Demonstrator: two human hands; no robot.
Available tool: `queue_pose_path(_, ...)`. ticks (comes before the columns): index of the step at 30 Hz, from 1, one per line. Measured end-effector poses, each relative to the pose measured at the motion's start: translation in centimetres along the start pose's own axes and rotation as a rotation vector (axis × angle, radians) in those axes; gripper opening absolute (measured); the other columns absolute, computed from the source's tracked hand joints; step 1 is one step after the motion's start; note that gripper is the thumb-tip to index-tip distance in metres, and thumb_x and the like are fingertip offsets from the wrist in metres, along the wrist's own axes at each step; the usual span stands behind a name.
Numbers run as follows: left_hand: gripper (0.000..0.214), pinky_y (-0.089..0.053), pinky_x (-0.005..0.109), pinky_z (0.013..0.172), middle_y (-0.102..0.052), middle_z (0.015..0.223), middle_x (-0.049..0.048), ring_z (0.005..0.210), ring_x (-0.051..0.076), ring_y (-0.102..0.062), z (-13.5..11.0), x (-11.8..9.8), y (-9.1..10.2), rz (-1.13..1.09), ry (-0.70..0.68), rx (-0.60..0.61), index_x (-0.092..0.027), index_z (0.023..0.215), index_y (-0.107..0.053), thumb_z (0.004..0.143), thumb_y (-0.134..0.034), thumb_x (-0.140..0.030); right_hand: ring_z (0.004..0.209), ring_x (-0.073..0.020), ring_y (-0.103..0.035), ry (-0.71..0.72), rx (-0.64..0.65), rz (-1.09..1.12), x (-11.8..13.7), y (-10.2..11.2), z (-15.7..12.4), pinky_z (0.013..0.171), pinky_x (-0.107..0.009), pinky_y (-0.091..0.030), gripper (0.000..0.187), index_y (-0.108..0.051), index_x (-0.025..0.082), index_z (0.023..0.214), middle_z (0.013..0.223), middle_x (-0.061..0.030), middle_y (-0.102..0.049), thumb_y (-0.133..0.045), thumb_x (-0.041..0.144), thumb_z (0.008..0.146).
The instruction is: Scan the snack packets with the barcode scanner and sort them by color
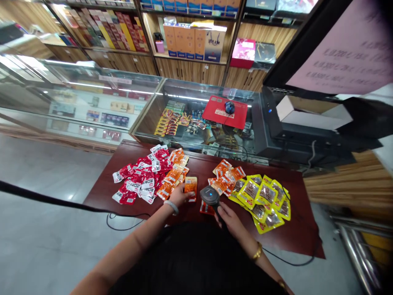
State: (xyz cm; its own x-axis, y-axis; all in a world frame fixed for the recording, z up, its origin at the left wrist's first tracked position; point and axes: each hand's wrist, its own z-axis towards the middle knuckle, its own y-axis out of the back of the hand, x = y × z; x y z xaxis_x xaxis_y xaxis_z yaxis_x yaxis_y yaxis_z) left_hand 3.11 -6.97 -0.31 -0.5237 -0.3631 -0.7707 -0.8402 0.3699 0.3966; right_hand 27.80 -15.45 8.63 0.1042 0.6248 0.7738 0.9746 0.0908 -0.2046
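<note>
My left hand (179, 196) grips an orange snack packet (190, 186) by its left edge, just above the dark red table (196, 213). In my right hand (229, 217) is a black barcode scanner (210, 196), its head pointing up and to the left. A pile of orange packets (174, 175) lies left of the held one, beside a heap of red and white packets (145, 174). Right of the scanner is another orange pile (227, 177), next to several yellow packets (265, 196). One red-orange packet (206, 208) is partly hidden below the scanner.
Behind the table stands a glass display counter (196, 95), with a red mouse pad (215, 107) and a computer mouse (229, 107) on it. A monitor (319, 45) and an open white box (313, 112) are at the right. A black cable (291, 263) hangs near the table's front right.
</note>
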Motion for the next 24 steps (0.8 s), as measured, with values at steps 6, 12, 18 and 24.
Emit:
queue_pose_path(6, 0.040, -0.049, 0.027, 0.066, -0.069, 0.076, 0.0024, 0.071, 0.017, -0.062, -0.5, -1.4, -2.9, -0.029, -0.070, 0.151, -0.014, 0.085, -0.066, 0.063, -0.073, -0.047, 0.047, -0.0096, -0.043, 0.033, 0.019, -0.009, 0.9, 0.3, -0.2, 0.046, -0.022, -0.033, 0.050, -0.063, 0.018, 0.106, 0.061, 0.0037, -0.054, -0.060, 0.061, 0.079)
queue_pose_path(12, 0.038, -0.049, 0.027, 0.074, -0.072, 0.087, 0.0033, 0.080, 0.018, -0.064, 0.1, -1.4, -4.0, -0.090, -0.072, 0.203, -0.016, 0.092, -0.069, 0.063, -0.073, -0.040, 0.047, -0.0103, -0.042, -0.010, -0.027, 0.025, 0.2, 0.8, -0.6, 0.046, -0.023, -0.033, 0.055, -0.062, 0.019, 0.103, 0.060, 0.0048, -0.052, -0.063, 0.065, 0.073)
queue_pose_path(18, 0.031, -0.047, 0.029, 0.077, -0.071, 0.086, 0.0036, 0.081, 0.019, -0.064, 1.0, -2.2, -4.2, 0.123, -0.152, 0.228, -0.020, 0.092, -0.072, 0.070, -0.069, -0.041, 0.046, -0.0104, -0.042, -0.039, -0.052, 0.052, -0.4, 1.1, -0.2, 0.044, -0.022, -0.032, 0.059, -0.061, 0.020, 0.105, 0.058, 0.0047, -0.051, -0.065, 0.067, 0.070)
queue_pose_path(24, 0.052, -0.036, 0.043, 0.098, -0.058, 0.118, 0.0172, 0.114, 0.033, -0.049, 1.7, -1.9, 3.5, 0.634, 0.128, -0.458, -0.016, 0.117, -0.058, 0.077, -0.060, -0.050, 0.048, -0.0101, -0.044, -0.022, -0.018, 0.049, -1.6, 0.8, 0.9, 0.044, -0.022, -0.035, 0.055, -0.063, 0.019, 0.101, 0.059, 0.0036, -0.054, -0.066, 0.064, 0.072)
